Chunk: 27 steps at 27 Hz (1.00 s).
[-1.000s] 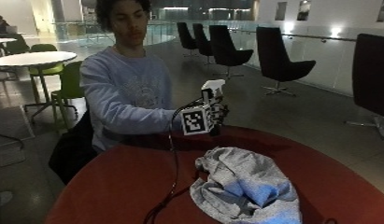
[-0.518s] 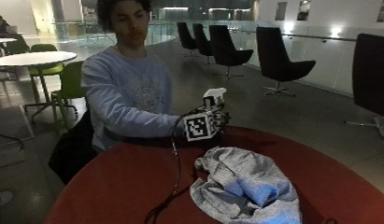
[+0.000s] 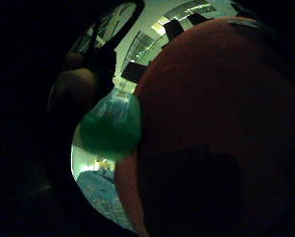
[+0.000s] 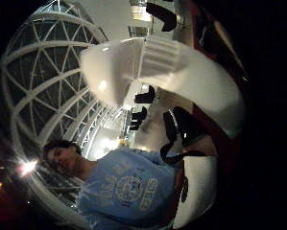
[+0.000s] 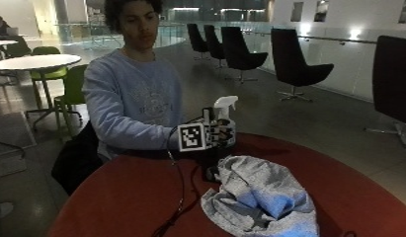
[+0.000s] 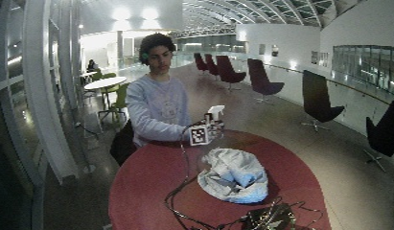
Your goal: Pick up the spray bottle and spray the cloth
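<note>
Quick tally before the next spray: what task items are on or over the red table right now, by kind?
White-headed plastic spray bottle, held by the gloved right hand: 1
Crumpled grey-blue cloth lying on the round red table: 1
Total: 2

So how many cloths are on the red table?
1. A crumpled grey-blue cloth lies on the red table, just in front of the spray bottle. Anything under it is hidden.
</note>
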Available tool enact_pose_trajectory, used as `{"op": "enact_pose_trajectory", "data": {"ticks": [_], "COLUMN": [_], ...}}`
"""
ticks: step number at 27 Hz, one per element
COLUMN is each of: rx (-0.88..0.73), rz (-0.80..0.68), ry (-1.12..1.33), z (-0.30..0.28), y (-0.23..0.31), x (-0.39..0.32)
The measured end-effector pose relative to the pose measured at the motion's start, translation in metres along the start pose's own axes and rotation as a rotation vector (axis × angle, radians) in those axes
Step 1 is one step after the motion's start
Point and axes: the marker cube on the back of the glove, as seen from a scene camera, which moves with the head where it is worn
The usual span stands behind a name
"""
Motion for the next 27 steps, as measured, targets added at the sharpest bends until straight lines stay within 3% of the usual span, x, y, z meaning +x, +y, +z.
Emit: {"op": "enact_pose_trajectory", "data": {"ticks": [14, 19, 27], "rx": [0.068, 0.021, 0.007], "rz": [0.073, 0.094, 0.110], "ry": [0.688, 0.856, 0.878], "z": [-0.159, -0.174, -0.176], "y": [0.114, 0.134, 0.141], "x": [0.026, 0.041, 0.048]}}
